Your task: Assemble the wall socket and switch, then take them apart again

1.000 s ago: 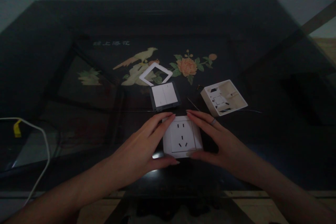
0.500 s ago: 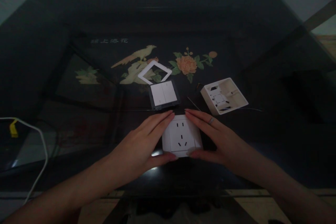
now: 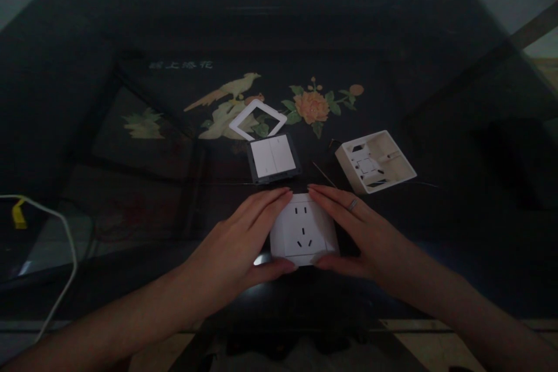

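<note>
A white wall socket [image 3: 304, 232] with several slots faces up near the table's front edge. Its left side is gripped by my left hand [image 3: 244, 238], fingers along the far edge and thumb on the near edge. My right hand [image 3: 364, 232], with a ring on one finger, grips the right side the same way. Just beyond the socket lies a two-button light switch [image 3: 273, 157] in a dark frame. A white square cover frame [image 3: 235, 123] rests behind the switch. To the right sits an open white back box [image 3: 375, 161], tilted toward me.
The glossy dark table [image 3: 174, 29] carries an inlaid bird and flower picture. Thin wires [image 3: 323, 174] lie near the back box. A white cable [image 3: 72, 238] with a yellow tag [image 3: 18, 214] curves over the left edge.
Both hands keep their hold on the socket. The whole near part of the view has shifted slightly downward; otherwise the things lie as before.
</note>
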`<control>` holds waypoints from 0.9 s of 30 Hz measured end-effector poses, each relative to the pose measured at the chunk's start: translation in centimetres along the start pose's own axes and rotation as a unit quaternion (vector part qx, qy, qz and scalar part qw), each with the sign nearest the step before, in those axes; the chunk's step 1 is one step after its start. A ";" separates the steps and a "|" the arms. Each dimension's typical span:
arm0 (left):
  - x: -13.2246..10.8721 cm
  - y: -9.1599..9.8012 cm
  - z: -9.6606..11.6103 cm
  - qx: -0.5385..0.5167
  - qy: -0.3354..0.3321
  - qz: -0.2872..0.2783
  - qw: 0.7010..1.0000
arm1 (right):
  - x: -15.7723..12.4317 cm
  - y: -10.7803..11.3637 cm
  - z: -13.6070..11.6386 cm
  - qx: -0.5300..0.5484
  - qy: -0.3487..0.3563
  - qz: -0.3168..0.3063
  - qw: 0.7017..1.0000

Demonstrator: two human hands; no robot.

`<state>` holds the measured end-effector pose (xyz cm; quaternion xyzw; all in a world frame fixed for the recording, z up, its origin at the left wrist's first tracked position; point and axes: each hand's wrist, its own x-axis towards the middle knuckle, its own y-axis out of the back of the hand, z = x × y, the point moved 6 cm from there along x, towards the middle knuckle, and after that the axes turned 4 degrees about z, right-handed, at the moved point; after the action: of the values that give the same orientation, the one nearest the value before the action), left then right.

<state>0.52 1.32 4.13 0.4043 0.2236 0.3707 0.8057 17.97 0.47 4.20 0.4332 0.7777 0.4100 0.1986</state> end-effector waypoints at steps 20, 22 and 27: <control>0.6 0.7 -1.4 -0.142 0.036 -0.003 0.989 | -0.3 0.3 0.1 0.007 0.004 -0.021 1.000; 0.7 0.7 -1.7 -0.152 0.037 -0.007 0.988 | -0.2 0.4 0.2 -0.005 0.005 -0.008 1.000; 0.9 0.5 -2.0 -0.163 0.033 -0.029 0.986 | 0.0 0.2 0.1 -0.053 0.040 0.015 0.998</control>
<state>-0.42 3.22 3.34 0.2483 0.1981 0.3922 0.8633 18.12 0.60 4.36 0.4170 0.7558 0.4704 0.1833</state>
